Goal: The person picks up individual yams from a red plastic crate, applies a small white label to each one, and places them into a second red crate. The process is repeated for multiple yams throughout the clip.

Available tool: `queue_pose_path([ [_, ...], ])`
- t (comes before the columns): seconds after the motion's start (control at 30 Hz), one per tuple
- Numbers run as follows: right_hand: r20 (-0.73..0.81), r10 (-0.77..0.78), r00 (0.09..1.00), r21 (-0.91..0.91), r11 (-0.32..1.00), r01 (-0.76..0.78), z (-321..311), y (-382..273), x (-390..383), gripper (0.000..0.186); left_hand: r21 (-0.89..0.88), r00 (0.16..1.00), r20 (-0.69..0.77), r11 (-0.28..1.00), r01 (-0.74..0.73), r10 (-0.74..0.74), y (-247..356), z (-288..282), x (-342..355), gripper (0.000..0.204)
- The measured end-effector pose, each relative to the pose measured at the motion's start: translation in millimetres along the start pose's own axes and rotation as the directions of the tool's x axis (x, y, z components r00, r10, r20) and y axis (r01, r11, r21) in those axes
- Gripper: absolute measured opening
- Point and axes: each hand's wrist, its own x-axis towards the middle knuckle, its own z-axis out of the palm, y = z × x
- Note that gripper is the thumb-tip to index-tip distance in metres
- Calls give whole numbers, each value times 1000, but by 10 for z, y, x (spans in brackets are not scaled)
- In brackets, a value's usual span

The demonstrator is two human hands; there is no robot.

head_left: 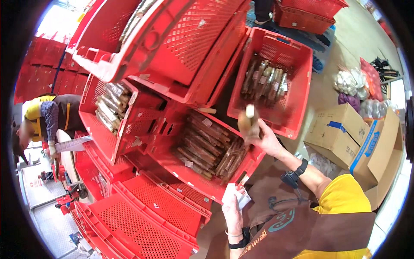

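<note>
Brown long pack [249,125] with a pale end was up in the right hand [267,140], above the right corner of the middle red crate [189,181] and just in front of the upper-right red crate [304,82]. Pack was blurred, so no surface detail. Middle crate held a layer of similar brown packs [200,142], some with white labels; upper-right crate had a shorter row of brown packs [266,82].

Obstructions: tall crate stack [194,47] rose behind the middle crate and leaned into view, hiding part of its back. Left red crate [140,114] sat tilted beside it with paler, shiny packs [113,105]. More crates [133,216] filled the lower left. Right side: closed cardboard box [330,134], open cardboard box [384,151] next to it, bagged goods [350,82] beyond. Co-worker [64,110] bent over at far left, well apart.

Hands: right was closed around the pack — forearm reaching up and left from the yellow sleeve, black wrist device [295,172] on. Left hand [233,211] held a white slip [237,196] in a narrow grip at the middle crate's near edge — forearm coming up from below, black wristband [240,241].
</note>
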Motion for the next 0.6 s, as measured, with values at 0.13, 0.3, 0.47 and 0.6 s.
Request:
queue_pose_path([
  [0.13,109,444,889,628,663,-408,-268,-53,118,38,-8,999,2,999,36,-36,51,104,-1,35],
  [0.3,248,672,698,871,161,-464,-601,290,172,26,6,999,39,1000,25,-25,26,188,51,40],
  [0.47,243,670,702,903,108,-416,-785,328,189,30,95,997,65,995,43,-49,-9,222,175,43],
  [0.6,134,640,757,914,215,-344,-1192,816,491,34,127,995,47,988,86,-92,-96,295,305,37],
])
